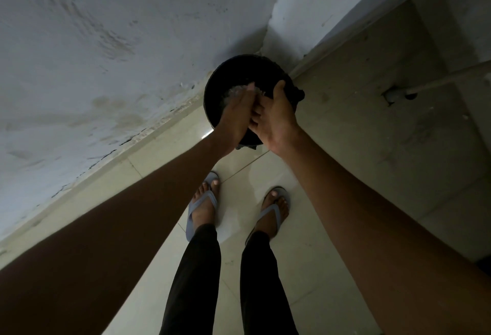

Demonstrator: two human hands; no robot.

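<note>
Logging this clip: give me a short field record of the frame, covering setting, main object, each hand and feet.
setting: dim corner, stained wall, tiled floor
object: black bucket on the floor, water glinting inside
left hand: fingers straight, over the bucket, against the right hand
right hand: fingers curled, seemingly gripping a dark cloth
feet: grey flip-flops, black trousers
unclear: the cloth's outline, lost in the dark

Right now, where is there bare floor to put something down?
Bare tiles lie between the bucket and the sandals, and right of them toward the pipe. The corner is crowded: left hand and right hand over the bucket.
</note>
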